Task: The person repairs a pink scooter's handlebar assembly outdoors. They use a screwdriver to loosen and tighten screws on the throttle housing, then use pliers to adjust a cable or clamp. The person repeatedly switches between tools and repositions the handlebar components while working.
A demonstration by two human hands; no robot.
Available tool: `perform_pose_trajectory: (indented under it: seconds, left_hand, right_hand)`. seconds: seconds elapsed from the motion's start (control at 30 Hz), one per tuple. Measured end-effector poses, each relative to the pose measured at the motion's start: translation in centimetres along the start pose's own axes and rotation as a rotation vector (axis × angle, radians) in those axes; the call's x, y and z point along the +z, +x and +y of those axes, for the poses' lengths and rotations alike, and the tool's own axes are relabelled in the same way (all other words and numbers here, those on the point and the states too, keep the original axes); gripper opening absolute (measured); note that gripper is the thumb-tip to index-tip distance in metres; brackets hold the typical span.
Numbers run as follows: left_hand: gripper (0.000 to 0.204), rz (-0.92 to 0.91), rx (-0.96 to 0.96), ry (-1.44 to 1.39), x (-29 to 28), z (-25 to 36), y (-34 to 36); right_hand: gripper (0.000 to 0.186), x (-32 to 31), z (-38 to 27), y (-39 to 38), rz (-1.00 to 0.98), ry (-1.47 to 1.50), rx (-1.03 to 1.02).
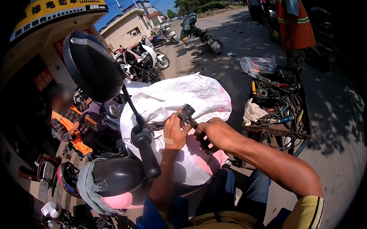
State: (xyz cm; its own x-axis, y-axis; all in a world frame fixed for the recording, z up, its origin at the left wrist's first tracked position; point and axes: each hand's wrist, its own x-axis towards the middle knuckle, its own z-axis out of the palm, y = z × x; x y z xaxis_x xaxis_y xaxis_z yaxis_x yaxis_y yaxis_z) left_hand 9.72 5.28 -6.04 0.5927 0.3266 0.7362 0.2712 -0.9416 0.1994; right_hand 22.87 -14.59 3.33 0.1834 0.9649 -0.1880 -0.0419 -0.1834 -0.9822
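Centrally, the left hand (174,132) holds a dark metal part (187,111) above white sheeting (172,92). The right hand (213,133), fingers curled, grips a dark tool (207,148).

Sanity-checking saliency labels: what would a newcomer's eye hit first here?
First, the bright white sheet mid-picture, with the left hand and right hand close together over it at a small dark part. Then the big black mirror at upper left and the tool-filled cart at right.
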Motion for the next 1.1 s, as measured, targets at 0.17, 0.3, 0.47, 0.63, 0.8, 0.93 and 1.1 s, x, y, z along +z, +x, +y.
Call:
perform_pose_trajectory:
  seconds: [0.17,0.3,0.47,0.63,0.8,0.93,1.1]
  left_hand:
    - [0.078,-0.006,0.014,-0.011,-0.3,0.0,0.0]
    - [0.077,-0.016,0.029,-0.001,-0.1,-0.2,-0.1]
    - [0.077,-0.021,0.041,0.011,0.0,-0.1,0.0]
    - [0.076,-0.022,0.052,0.020,0.0,-0.3,-0.1]
    - [0.074,-0.033,0.054,0.019,0.0,0.0,0.0]
    - [0.073,-0.039,0.081,0.030,0.1,-0.5,-0.2]
    - [0.073,-0.086,0.113,0.049,0.2,-0.8,-0.4]
  right_hand:
    - [0.031,-0.1,-1.4,-0.8,-0.008,0.070,0.076]
    - [0.031,-0.2,-1.0,-1.2,0.015,0.125,0.071]
    - [0.032,-0.4,0.7,-0.4,0.038,0.036,-0.013]
    - [0.034,-0.8,0.1,-0.8,-0.004,0.062,0.100]
    - [0.034,-0.8,0.0,-1.1,0.008,0.072,0.100]
    - [0.031,-1.1,-0.4,-1.2,-0.035,0.051,0.120]
    - [0.028,-1.3,0.7,-0.4,-0.082,0.081,0.105]
